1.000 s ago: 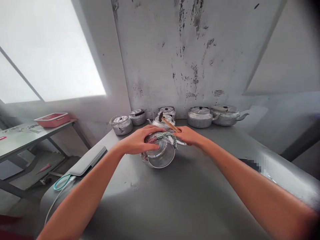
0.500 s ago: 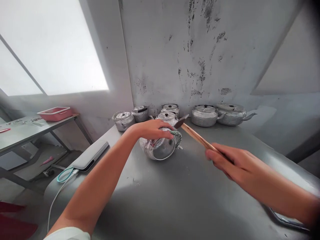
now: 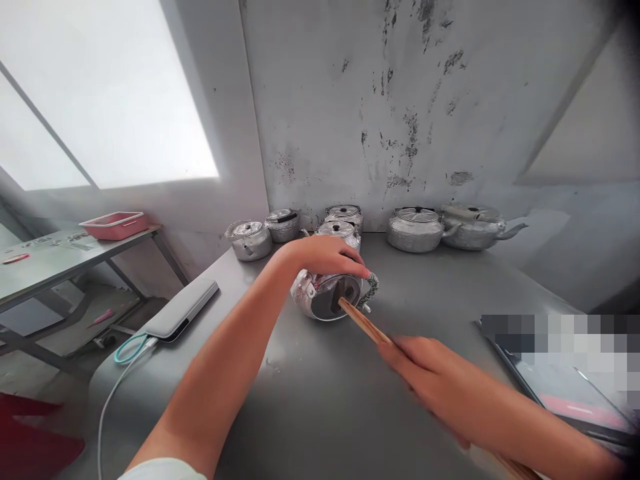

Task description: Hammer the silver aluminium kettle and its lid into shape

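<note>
A silver metal kettle (image 3: pixel 305 300) lies tipped on its side on the grey table, its round mouth facing me. My left hand (image 3: pixel 330 257) grips it from above, the fingers beside its cord-wrapped handle (image 3: pixel 371 290). In my right hand (image 3: pixel 425 373) is a hammer (image 3: pixel 364 319) with a pale wooden handle. Its dark head is at the mouth of the kettle; whether it touches the metal, I cannot tell.
Along the wall stand several lidded kettles (image 3: pixel 415 230). On the table's left lies a grey case (image 3: pixel 183 310) with a cable. A tablet-like device (image 3: pixel 555 380) is at the right. A pink basin (image 3: pixel 117 227) sits on a side table.
My right hand has swung the hammer down and left, from above the kettle to its mouth. The kettle and my left hand appear slightly farther right.
</note>
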Demonstrator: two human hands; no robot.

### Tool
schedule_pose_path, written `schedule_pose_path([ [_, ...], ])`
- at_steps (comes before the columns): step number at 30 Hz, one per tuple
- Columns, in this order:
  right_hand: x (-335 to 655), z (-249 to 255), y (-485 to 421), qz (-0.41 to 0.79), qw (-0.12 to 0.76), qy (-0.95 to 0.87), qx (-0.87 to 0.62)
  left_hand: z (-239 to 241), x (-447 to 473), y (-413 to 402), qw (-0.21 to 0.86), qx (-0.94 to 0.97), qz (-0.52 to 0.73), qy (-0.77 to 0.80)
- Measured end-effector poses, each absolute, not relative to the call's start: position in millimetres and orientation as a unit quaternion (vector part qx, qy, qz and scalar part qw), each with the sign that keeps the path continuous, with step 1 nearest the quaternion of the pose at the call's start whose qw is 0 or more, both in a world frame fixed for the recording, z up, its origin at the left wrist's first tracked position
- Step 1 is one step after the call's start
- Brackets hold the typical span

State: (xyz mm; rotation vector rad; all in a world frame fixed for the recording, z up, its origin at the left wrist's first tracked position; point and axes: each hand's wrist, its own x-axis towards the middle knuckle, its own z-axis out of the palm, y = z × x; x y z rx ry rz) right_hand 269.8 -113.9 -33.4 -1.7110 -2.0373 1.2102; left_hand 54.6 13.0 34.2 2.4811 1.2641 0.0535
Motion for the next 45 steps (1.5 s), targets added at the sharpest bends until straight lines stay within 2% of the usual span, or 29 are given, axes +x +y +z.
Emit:
schedule_pose_path([
  [5,269,-43,-121,0.543,0.130,-0.587,-0.586,31,64,-1,0.123,0.877,0.017,0.463],
  [15,267,-52,-126,0.578,0.121,-0.540,-0.600,34,70,-9,0.105,0.875,0.000,0.472],
  [22,270,-57,-128,0.572,0.106,-0.556,-0.594,32,72,-10,0.106,0.873,0.009,0.475],
  [31,277,-77,-128,0.481,0.168,-0.628,-0.588,32,66,-4,0.134,0.872,0.026,0.470],
  [39,284,-88,-127,0.420,0.151,-0.688,-0.572,35,39,14,0.228,0.867,0.071,0.438],
  [45,280,-83,-124,0.378,0.219,-0.703,-0.562,30,20,28,0.307,0.840,0.131,0.428],
])
